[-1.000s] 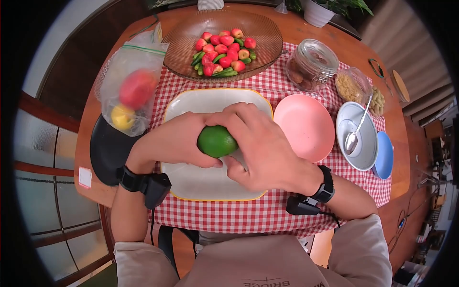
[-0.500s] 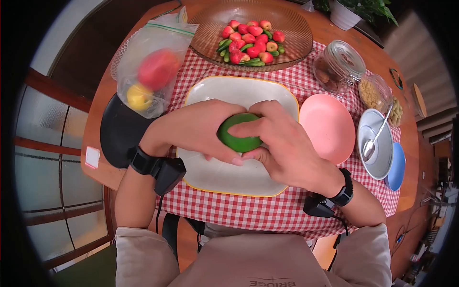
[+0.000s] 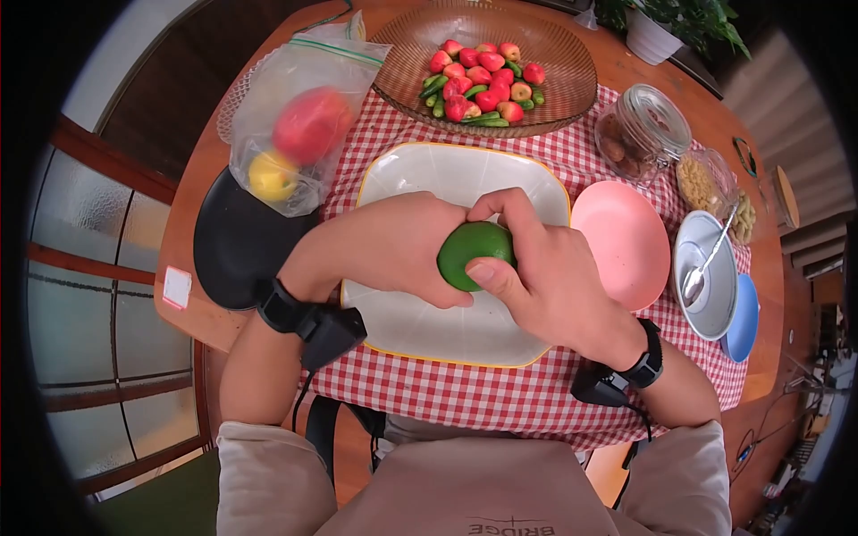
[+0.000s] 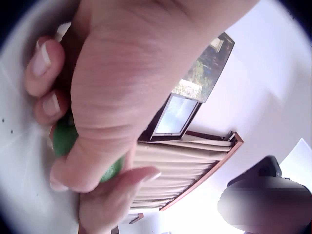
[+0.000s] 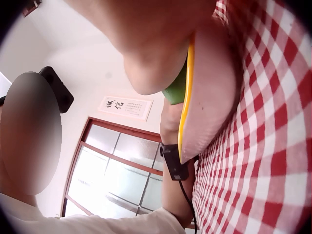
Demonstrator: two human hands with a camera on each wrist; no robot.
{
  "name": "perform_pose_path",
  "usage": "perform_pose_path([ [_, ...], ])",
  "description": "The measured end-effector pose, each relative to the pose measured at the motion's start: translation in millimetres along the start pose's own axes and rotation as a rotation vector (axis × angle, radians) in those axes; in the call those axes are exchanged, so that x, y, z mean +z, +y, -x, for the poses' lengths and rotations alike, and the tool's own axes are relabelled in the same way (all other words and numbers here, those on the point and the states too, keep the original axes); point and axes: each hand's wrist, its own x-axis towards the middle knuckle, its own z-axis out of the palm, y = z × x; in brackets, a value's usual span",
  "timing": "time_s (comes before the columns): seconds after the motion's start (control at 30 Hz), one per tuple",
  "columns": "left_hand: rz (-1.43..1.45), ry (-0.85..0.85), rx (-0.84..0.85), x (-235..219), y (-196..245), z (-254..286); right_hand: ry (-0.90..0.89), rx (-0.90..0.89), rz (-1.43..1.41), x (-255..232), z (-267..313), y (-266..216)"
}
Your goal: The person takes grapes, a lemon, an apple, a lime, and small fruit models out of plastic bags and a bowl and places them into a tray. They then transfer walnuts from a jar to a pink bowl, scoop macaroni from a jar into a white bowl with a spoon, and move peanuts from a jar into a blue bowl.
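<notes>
A smooth, oval green fruit (image 3: 472,254) is gripped between both hands over a white, yellow-rimmed dish (image 3: 429,332). My left hand (image 3: 407,243) curls round it from the left, with its thumb below. From the right, my right hand (image 3: 552,272) pinches the fruit, thumb on the near face and index finger arched over the far side. In the left wrist view, green skin (image 4: 64,139) shows between the fingers, close over the dish. The dish wall (image 5: 210,97) hides part of the fruit in the right wrist view.
Left of the dish are a black plate (image 3: 241,246) and a zip bag (image 3: 308,76) with red and yellow fruit. Behind stands a brown glass bowl (image 3: 402,62) of small fruits. To the right are a pink plate (image 3: 621,246), a lidded jar (image 3: 643,134) and a grey bowl (image 3: 706,304) with a spoon.
The head view has shifted, so the table appears further right. The green fruit has turned in the hands, and the right thumb now presses on its near face.
</notes>
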Motion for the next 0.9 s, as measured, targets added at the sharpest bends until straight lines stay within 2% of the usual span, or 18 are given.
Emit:
perform_pose_path([
  [0.07, -0.066, -0.009, 0.021, 1, -5, -3, -0.02, 0.055, 0.022, -3, -2, -8],
  [0.13, -0.116, -0.006, 0.146, -1, -9, -4, -0.046, 0.107, 0.045, -2, -2, -7],
  [0.17, -0.116, -0.004, 0.145, -3, -5, -2, 0.037, -0.025, -0.009, 2, -1, -1],
  [0.2, -0.01, -0.02, 0.003, -6, 0, 1, 0.12, -0.158, -0.063, 4, 0, 3],
  [0.23, 0.096, -0.037, -0.14, -9, 6, 3, 0.118, -0.16, -0.064, 4, -1, 6],
  [0.3, 0.107, -0.014, -0.111, -8, 0, 4, 0.126, -0.326, -0.059, 4, -3, 9],
  [0.47, 0.156, -0.019, -0.088, -12, -3, 3, 0.19, -0.368, -0.049, 9, -2, 12],
  [0.53, 0.061, -0.053, -0.088, -13, -6, 3, 0.212, -0.385, -0.047, 9, -2, 11],
  [0.6, 0.066, -0.08, -0.086, -13, -7, 2, 0.19, -0.279, -0.233, 4, -1, 6],
  [0.63, 0.074, -0.104, -0.083, -13, -8, 1, 0.193, -0.278, -0.232, -1, -2, 6],
  [0.7, 0.043, -0.08, -0.101, -8, -5, 1, -0.02, -0.156, -0.19, -12, -4, 8],
  [0.73, 0.011, -0.053, -0.12, -7, -4, 0, -0.019, -0.153, -0.19, -13, -4, 0],
  [0.77, 0.011, -0.054, -0.119, -7, -6, -1, -0.062, 0.042, -0.122, -12, -7, -12],
  [0.8, -0.044, -0.023, -0.05, -6, -10, -3, -0.107, 0.236, -0.053, -11, -7, -18],
  [0.83, -0.098, 0.011, 0.019, -5, -11, -4, -0.108, 0.235, -0.052, -10, -5, -16],
  [0.9, -0.103, 0.014, -0.028, -6, -8, -4, -0.026, 0.039, -0.171, -5, -3, -6],
])
